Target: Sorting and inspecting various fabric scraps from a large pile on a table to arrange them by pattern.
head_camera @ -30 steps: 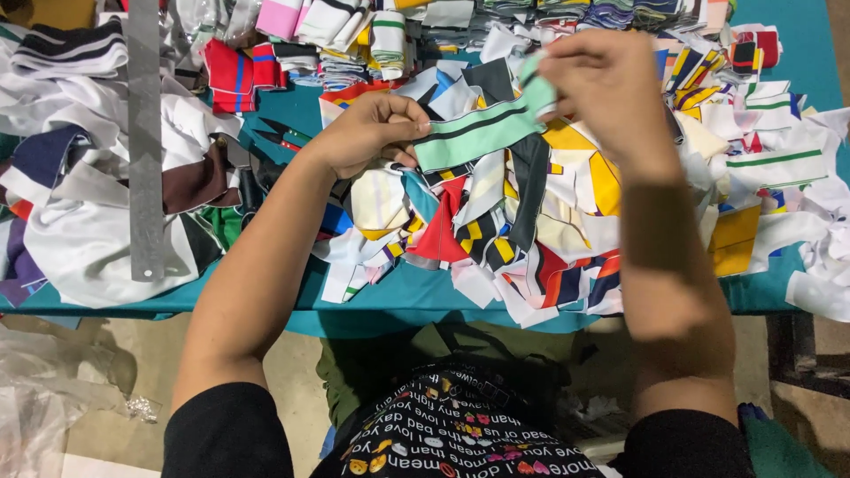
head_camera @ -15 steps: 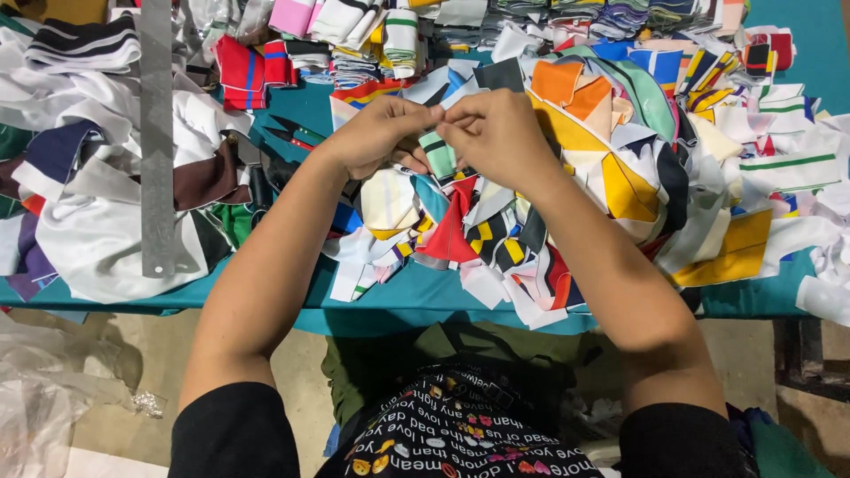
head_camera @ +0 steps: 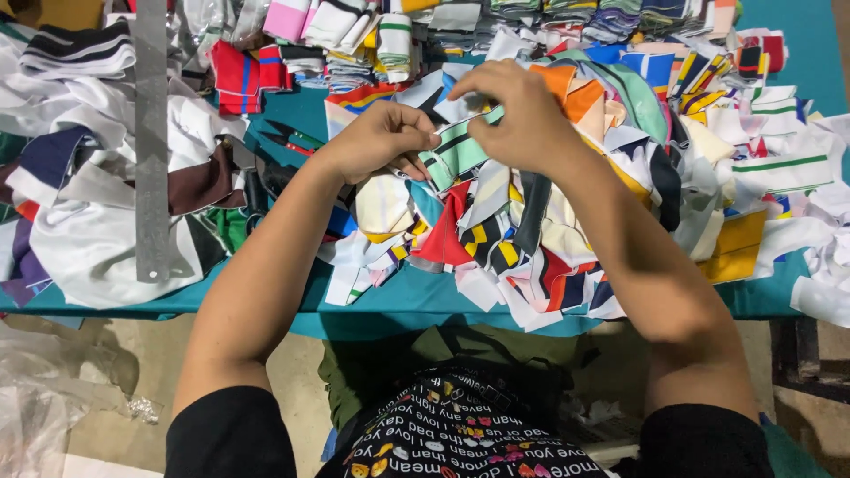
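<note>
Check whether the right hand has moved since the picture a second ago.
Yes. The right hand has come in leftward, toward the steel ruler, and now meets the left hand on the green striped strip.

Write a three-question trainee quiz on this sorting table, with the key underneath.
1. True or false: both hands grip the same green striped fabric strip.
2. Which long tool lies on the white fabric at the table's left side? A) metal ruler B) hammer C) paintbrush
3. Fill in: the table cover under the scraps is ____ in colour.

Key
1. True: the left hand and right hand pinch the strip between them, above the pile of mixed scraps.
2. A: the metal ruler lies lengthwise across the white fabric.
3. Teal.
</note>
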